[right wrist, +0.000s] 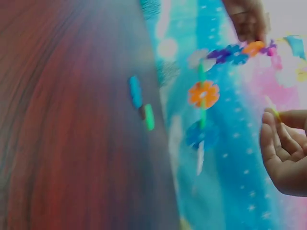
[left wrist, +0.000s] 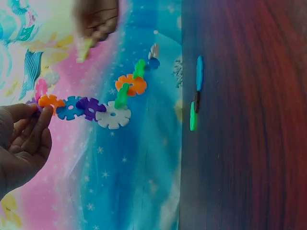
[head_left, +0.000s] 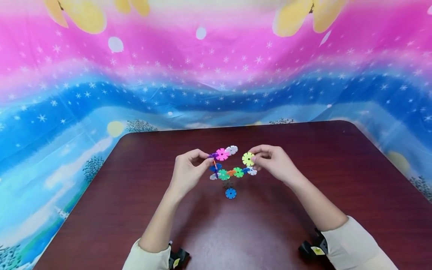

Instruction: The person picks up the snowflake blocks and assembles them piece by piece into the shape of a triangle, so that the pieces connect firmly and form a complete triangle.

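Note:
A curved chain of interlocking snowflake discs (head_left: 239,172) in several colours hangs in the air over the table. My left hand (head_left: 189,168) pinches it between thumb and fingertips, at a purple disc beside an orange one (left wrist: 51,103). A pink disc (head_left: 222,154) and a white disc (head_left: 231,150) stick out past that grip. Between thumb and fingers of my right hand (head_left: 278,165) is a yellow snowflake disc (head_left: 248,159). It overlaps the chain's white end disc (head_left: 252,171) in the head view, while both wrist views show the yellow disc apart from the chain.
On the brown table (head_left: 135,210), below the chain, lies a short joined piece with a blue disc (head_left: 231,193), a dark disc (head_left: 228,184) and a green disc (left wrist: 193,116). A printed cloth (head_left: 216,75) hangs behind the table. Black wrist devices (head_left: 314,249) sit at the sleeves.

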Tool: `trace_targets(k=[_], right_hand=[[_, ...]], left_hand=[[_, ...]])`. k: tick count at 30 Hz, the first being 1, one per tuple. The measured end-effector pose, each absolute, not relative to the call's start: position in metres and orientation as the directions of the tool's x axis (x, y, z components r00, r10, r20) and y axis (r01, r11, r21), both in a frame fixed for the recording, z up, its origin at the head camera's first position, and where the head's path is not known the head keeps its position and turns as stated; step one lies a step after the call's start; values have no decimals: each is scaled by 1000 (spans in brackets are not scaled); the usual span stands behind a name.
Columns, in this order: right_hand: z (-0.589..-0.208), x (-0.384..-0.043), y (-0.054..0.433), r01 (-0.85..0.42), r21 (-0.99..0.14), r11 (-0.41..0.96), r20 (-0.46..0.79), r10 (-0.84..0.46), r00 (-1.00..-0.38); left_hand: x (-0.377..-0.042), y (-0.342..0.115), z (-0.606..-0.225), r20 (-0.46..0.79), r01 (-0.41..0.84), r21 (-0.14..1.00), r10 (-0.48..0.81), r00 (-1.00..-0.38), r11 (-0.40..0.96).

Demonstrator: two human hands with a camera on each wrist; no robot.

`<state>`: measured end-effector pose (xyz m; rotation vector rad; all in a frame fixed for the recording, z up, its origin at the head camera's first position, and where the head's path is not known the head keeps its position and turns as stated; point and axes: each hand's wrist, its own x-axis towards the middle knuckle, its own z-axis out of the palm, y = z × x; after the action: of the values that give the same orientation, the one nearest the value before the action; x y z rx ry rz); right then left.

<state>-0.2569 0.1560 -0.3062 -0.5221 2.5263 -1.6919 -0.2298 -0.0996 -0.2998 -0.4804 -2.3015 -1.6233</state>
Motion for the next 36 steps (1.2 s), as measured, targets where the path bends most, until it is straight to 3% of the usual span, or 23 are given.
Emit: trace_targets(k=[4, 9, 30, 36], right_hand=[[-292, -246, 157, -220, -952, 213, 175, -209, -962], [-282, -239, 154, -206, -963, 176, 180, -155, -971], [-287, -239, 150, -150, -979, 141, 121, -197, -973], [-289, -242, 153, -135, -977, 163, 97, -224, -970]], left_hand=[[-227, -93, -302, 430, 457, 835, 153, -890, 307], [-227, -89, -303, 434, 468, 829, 175, -884, 307], [-226, -82, -306, 497, 537, 718, 213, -841, 443], [-228, -80, -309, 444, 511, 724, 253, -860, 464]])
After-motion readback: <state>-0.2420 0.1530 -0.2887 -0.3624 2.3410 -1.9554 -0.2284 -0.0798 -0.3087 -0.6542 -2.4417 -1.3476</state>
